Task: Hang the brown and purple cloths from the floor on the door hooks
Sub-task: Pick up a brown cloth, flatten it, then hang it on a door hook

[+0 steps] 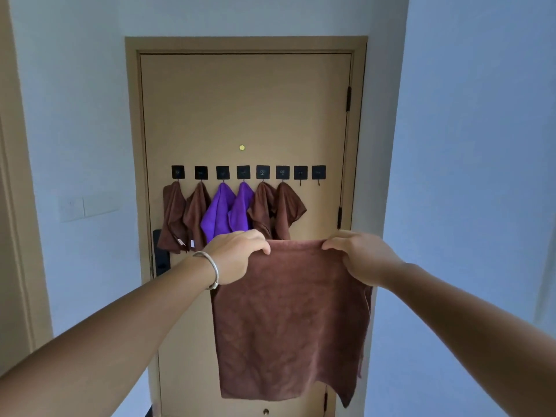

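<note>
1. The left hand [237,254] and right hand [358,254] each pinch a top corner of a brown terry cloth [291,320], fingers curled over its edge; it hangs spread flat in front of the tan wooden door [246,109], below the hooks.
2. This looks like the hanging step for this cloth; next it must be raised and a corner or loop caught on a hook, though I cannot see a loop.
3. The row of black square adhesive hooks [243,172] serves as the holders; six carry cloths, four hung brown cloths [173,218] and two hung purple cloths [218,212]; the two bare hooks [310,173] sit at the row's right end.

On the door [245,109], 6 cloths [231,212] hang left of 2 bare hooks [309,173]; another cloth [291,320] hangs before them
</note>
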